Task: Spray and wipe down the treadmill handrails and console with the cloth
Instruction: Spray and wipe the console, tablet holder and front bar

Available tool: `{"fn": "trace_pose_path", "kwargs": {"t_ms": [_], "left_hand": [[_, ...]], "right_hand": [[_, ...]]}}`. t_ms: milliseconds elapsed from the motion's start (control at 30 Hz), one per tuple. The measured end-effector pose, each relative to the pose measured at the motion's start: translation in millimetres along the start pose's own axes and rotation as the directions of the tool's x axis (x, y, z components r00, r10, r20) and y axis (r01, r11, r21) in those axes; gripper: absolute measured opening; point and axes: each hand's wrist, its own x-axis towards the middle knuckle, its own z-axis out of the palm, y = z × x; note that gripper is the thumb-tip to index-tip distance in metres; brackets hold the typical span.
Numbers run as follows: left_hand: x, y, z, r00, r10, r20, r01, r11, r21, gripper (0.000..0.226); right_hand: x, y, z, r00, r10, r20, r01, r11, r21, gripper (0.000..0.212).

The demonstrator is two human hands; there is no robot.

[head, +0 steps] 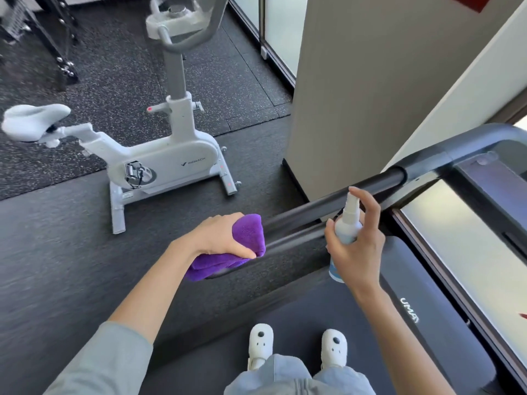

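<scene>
- The left hand (225,238) clamps a purple cloth (245,243) onto the handrail (308,210).
- The right hand (356,246) grips a spray bottle (346,228), forefinger over the nozzle, just beside the rail.
- Probably spraying; wiping toward the right hand comes next.

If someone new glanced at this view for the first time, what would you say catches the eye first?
Most likely the bright purple cloth, gripped by the left hand and pressed on the near end of the black handrail in the middle of the view. Just to its right, the right hand holds a small white spray bottle, a finger on its nozzle, beside the rail. On the dark floor at upper left stands a white exercise bike.
</scene>
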Motion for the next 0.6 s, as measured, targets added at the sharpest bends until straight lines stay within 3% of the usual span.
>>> {"fn": "trace_pose_path", "kwargs": {"t_ms": [100, 333, 600], "left_hand": [[-1, -5, 4, 0.999, -0.008, -0.036, 0.008, 1.000, 0.013, 0.065], [31, 26, -1, 0.997, 0.027, 0.068, -0.027, 1.000, 0.008, 0.065], [93, 109, 25, 0.988, 0.128, -0.086, -0.105, 0.967, 0.230, 0.084]], "right_hand": [[-3, -1, 3, 1.000, 0.002, -0.011, -0.002, 1.000, -0.014, 0.071], [3, 9, -11, 0.998, 0.042, -0.037, -0.044, 0.997, -0.056, 0.070], [1, 33, -54, 0.983, 0.088, -0.162, -0.104, 0.990, -0.093, 0.065]]}}
